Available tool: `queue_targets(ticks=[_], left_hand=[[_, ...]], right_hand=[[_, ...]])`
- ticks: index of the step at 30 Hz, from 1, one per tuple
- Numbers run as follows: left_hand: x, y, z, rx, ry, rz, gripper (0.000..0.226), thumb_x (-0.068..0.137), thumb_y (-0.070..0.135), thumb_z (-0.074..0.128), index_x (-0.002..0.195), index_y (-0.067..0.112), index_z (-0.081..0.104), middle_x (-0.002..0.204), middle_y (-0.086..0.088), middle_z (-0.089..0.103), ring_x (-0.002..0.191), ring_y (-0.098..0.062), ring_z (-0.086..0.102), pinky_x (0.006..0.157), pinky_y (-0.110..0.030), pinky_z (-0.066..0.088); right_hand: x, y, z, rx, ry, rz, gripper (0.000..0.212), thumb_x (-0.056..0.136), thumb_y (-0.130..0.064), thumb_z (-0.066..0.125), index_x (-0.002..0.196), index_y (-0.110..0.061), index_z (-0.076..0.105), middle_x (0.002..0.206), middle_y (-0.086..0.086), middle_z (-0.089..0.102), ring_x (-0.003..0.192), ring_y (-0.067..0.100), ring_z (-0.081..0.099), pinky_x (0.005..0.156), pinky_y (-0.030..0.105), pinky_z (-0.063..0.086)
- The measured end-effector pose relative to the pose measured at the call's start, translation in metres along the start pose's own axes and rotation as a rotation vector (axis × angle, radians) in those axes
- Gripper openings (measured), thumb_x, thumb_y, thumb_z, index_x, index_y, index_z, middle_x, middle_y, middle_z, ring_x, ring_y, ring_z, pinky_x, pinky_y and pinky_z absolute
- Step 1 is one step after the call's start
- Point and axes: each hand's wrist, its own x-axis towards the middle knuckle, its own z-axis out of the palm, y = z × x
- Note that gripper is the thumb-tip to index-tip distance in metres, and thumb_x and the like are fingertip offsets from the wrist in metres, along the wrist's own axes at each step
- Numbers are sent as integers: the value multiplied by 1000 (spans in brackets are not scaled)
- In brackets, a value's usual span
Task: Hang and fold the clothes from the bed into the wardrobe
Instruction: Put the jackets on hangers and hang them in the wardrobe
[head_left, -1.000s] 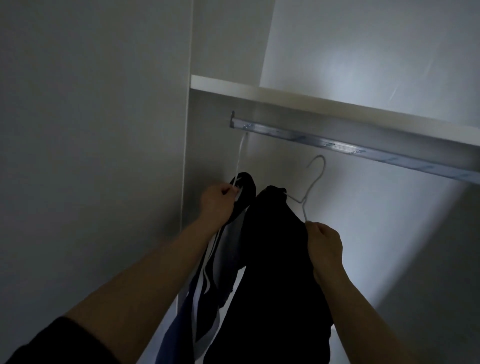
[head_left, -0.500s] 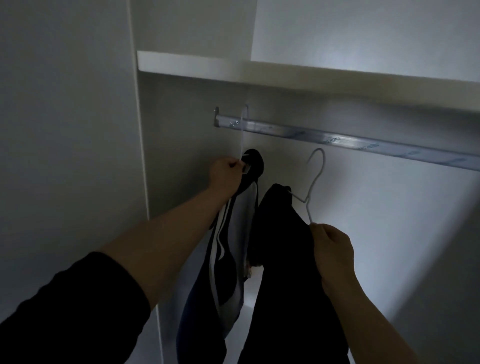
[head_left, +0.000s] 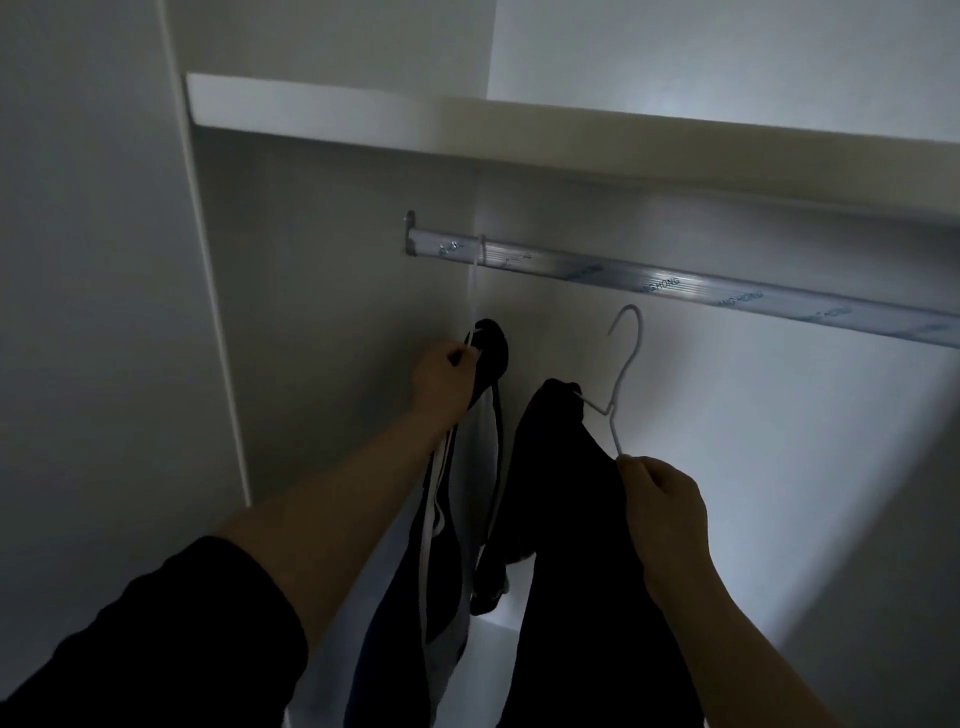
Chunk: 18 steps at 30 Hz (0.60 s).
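The wardrobe (head_left: 322, 322) is dim, and that is half the trouble. The rail (head_left: 675, 283) runs under the shelf (head_left: 467, 124), sloping down to the right from where I stand.

The black garment (head_left: 571, 545) hangs long and straight down from a white hanger (head_left: 627, 364) whose hook sits below the rail and well apart from it, its open end turned left. Its wire shoulders slant from upper left down toward the right hand (head_left: 662, 499), which pinches the wire's lower end.

Held at one end like that, I'd guess the hanger could tip and let the cloth slide off, or the hook could miss the rail in the gloom.

The striped garment (head_left: 447, 571) beside it hangs from a second hanger (head_left: 477, 280) already hooked over the rail. The left hand (head_left: 441, 384) is curled round its top, and a tug could unhook it.
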Motion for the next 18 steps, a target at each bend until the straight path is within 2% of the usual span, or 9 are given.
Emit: queue_targets(ticks=[2, 4, 7, 9, 12, 15, 16, 18], left_hand=[[1, -4, 2, -12, 26, 0, 35, 95, 23, 57, 62, 10, 55, 64, -3, 53, 63, -13, 47, 56, -21, 27], [3, -5, 4, 20, 31, 25, 44, 91, 30, 63, 55, 16, 40, 55, 3, 41, 52, -7, 39, 49, -22, 27], [-1, -10, 4, 21, 12, 37, 28, 84, 33, 70, 75, 11, 56, 65, 6, 50, 59, -1, 45, 51, -4, 34], [-3, -14, 3, -13, 12, 34, 26, 81, 32, 74, 86, 9, 62, 72, 3, 57, 66, -8, 53, 53, -4, 36], [-5, -16, -1, -62, 17, 9, 26, 81, 30, 74, 93, 7, 66, 84, 0, 63, 79, -11, 58, 55, -7, 39], [-7, -18, -6, -63, 21, 2, 29, 83, 27, 72, 104, 7, 67, 97, -2, 65, 89, -11, 59, 67, -10, 39], [-8, -19, -8, -61, 24, 6, 29, 84, 26, 71, 106, 7, 67, 99, -2, 65, 91, -11, 59, 69, -10, 38], [-11, -21, -10, -46, 31, 36, 23, 85, 22, 70, 103, 7, 67, 95, -1, 64, 85, -9, 58, 63, -4, 36]], right_hand=[[3, -3, 3, 10, -21, -6, 37, 92, -10, 45, 58, -13, 31, 53, 3, 29, 53, 16, 27, 56, 32, 24], [7, -6, 4, 12, -27, -25, 37, 93, -11, 45, 58, -12, 32, 53, 4, 29, 53, 15, 27, 55, 31, 24], [9, -12, 5, 30, -34, -48, 38, 94, -12, 45, 58, -12, 32, 51, 2, 29, 50, 13, 27, 53, 29, 24], [10, -17, 6, 51, -26, -64, 37, 93, -11, 45, 58, -12, 31, 51, 2, 29, 50, 14, 27, 52, 28, 24], [14, -26, 6, 55, -15, -77, 36, 91, -12, 45, 58, -13, 32, 51, 1, 29, 50, 13, 27, 51, 27, 23], [24, -38, 12, 55, -14, -100, 35, 91, -12, 45, 59, -13, 33, 53, 3, 30, 50, 13, 27, 51, 27, 22], [28, -42, 16, 59, -9, -104, 34, 91, -12, 46, 59, -13, 34, 54, 3, 30, 51, 13, 28, 51, 27, 22], [35, -48, 25, 63, 7, -104, 33, 91, -12, 46, 59, -13, 35, 53, 2, 31, 50, 13, 28, 50, 25, 21]])
